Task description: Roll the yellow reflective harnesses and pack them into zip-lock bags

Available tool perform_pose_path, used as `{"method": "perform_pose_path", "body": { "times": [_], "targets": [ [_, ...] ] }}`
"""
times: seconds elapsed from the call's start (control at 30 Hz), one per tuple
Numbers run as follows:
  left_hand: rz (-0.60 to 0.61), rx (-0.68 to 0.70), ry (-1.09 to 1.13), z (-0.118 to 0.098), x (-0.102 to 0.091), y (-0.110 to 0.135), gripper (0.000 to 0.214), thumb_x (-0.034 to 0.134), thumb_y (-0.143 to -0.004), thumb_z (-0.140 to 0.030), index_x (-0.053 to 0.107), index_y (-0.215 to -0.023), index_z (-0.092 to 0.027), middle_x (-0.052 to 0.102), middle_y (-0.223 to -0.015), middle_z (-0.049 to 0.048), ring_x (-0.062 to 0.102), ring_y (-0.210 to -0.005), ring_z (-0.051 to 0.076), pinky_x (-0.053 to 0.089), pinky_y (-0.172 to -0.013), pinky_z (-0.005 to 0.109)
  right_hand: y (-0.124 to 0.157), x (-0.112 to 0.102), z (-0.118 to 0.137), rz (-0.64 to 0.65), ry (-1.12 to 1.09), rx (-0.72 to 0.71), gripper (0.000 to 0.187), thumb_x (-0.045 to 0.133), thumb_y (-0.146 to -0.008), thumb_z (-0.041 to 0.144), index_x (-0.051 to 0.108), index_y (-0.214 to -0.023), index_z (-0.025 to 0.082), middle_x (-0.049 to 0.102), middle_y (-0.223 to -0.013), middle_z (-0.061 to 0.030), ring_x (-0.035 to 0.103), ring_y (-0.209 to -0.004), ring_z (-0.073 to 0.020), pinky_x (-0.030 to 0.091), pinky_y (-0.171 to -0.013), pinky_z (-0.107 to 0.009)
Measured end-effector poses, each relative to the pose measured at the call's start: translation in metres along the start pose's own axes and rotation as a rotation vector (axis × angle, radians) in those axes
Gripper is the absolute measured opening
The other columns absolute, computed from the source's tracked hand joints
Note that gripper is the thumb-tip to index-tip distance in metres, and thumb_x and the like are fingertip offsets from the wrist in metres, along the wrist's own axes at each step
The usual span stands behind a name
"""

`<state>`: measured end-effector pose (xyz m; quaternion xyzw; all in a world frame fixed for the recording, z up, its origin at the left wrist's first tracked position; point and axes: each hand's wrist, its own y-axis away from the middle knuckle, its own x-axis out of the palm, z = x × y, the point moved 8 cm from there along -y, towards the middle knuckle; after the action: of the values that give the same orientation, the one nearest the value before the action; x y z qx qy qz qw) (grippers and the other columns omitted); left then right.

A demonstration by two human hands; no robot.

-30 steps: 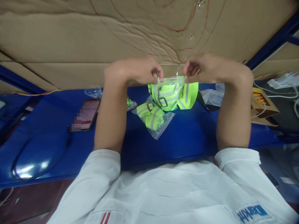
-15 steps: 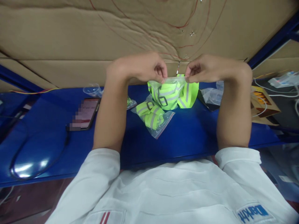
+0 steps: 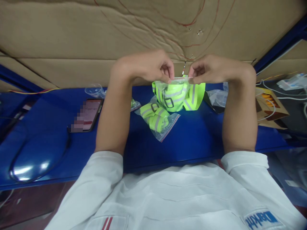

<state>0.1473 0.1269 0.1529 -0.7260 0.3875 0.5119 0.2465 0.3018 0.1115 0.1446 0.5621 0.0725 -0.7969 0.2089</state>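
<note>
Between my two hands hangs a clear zip bag (image 3: 176, 95) with a folded neon-yellow reflective strap and a dark buckle inside. My left hand (image 3: 160, 68) pinches the left part of its top edge. The right part of that edge is pinched by my right hand (image 3: 203, 68). A loose neon-yellow reflective strap (image 3: 196, 95) lies behind and to the right of the held bag. Nearer me, a second zip bag (image 3: 165, 127) with a similar strap rests on the blue table (image 3: 192, 137). Part of another small bag (image 3: 135, 104) shows beside my left forearm.
A phone (image 3: 87, 115) and a clear plastic cup (image 3: 94, 90) are at the left, with a black cable (image 3: 64, 150) nearby. At the right are clear plastic wrapping (image 3: 217, 96), an opened brown box (image 3: 273, 105) and white cables. A cardboard panel (image 3: 72, 32) stands behind the table.
My hands have come slightly closer together along the bag's top edge, both still pinching it. The view has shifted a little; the things on the table have stayed put.
</note>
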Motion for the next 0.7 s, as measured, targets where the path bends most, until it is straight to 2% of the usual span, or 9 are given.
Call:
{"method": "perform_pose_path", "body": {
  "times": [0.17, 0.4, 0.57, 0.7],
  "targets": [
    [-0.014, -0.049, -0.020, 0.003, -0.001, -0.001, 0.034, 0.065, -0.088, -0.033, 0.076, -0.114, -0.014, 0.074, -0.087, 0.0036, 0.058, -0.078, 0.013, 0.043, -0.078, 0.025, 0.003, -0.003, 0.004, -0.024, 0.006, -0.003, 0.009, 0.072, -0.092, 0.019, 0.072, -0.100, 0.016, 0.069, -0.086, -0.0001, 0.057, -0.074, -0.0102, 0.039, -0.064, -0.023],
    [-0.020, -0.022, -0.035, -0.001, -0.003, 0.003, 0.030, 0.063, -0.089, -0.032, 0.075, -0.112, -0.015, 0.077, -0.096, 0.0067, 0.060, -0.075, 0.013, 0.040, -0.069, 0.024, -0.001, 0.000, 0.008, -0.026, 0.001, -0.088, 0.020, 0.071, -0.093, 0.032, 0.072, -0.106, 0.018, 0.070, -0.093, -0.0015, 0.059, -0.077, -0.0115, 0.041, -0.065, -0.023],
    [-0.034, -0.028, -0.050, 0.000, -0.003, 0.002, 0.029, 0.063, -0.088, -0.030, 0.075, -0.111, -0.015, 0.077, -0.095, 0.0053, 0.058, -0.076, 0.013, 0.039, -0.067, 0.023, -0.005, 0.000, 0.011, -0.064, 0.031, -0.116, 0.012, 0.071, -0.088, 0.020, 0.072, -0.099, 0.015, 0.067, -0.083, -0.0003, 0.054, -0.071, -0.0098, 0.038, -0.062, -0.023],
    [-0.040, -0.025, -0.060, -0.002, -0.002, 0.002, 0.029, 0.061, -0.089, -0.031, 0.074, -0.110, -0.016, 0.078, -0.098, 0.0062, 0.057, -0.076, 0.014, 0.042, -0.070, 0.026, -0.007, 0.000, 0.013, -0.072, 0.026, -0.088, 0.018, 0.069, -0.086, 0.019, 0.073, -0.103, 0.014, 0.070, -0.087, -0.0020, 0.057, -0.073, -0.0114, 0.040, -0.064, -0.024]
  ]
}}
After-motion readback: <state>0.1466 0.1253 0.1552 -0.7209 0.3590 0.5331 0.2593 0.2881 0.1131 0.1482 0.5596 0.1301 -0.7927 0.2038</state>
